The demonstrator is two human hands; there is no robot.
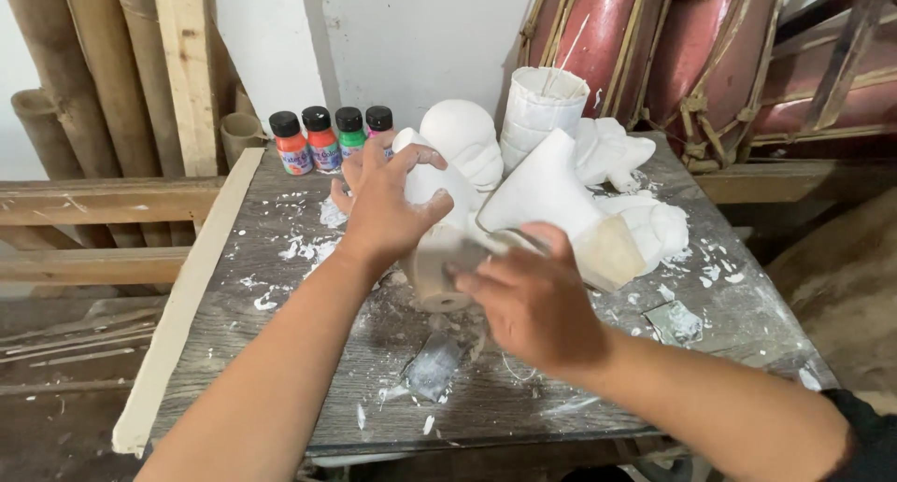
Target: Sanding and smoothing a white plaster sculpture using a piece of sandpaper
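Left hand [388,206] is wrapped over the top of a white plaster figure [437,248] lying mid-worktop [308,351], fingers curled on it. Right hand [533,300] grips its round base end. Four little paint bottles [329,138] line the back edge, more plaster casts [579,178] beside them.

Two bare forearms reach forward from the bottom of the frame, converging at centre. The left hand [385,209] is raised, palm turned away and downward, its fingers [422,155] spread and curled in a grip, thumb extended to the right. The left forearm runs up from the lower left, wrist nearly straight. The right hand [534,300] sits lower and nearer, back facing up, fingers bent inward toward the left and blurred by motion. The right forearm enters from the lower right, with a dark sleeve edge at the elbow.
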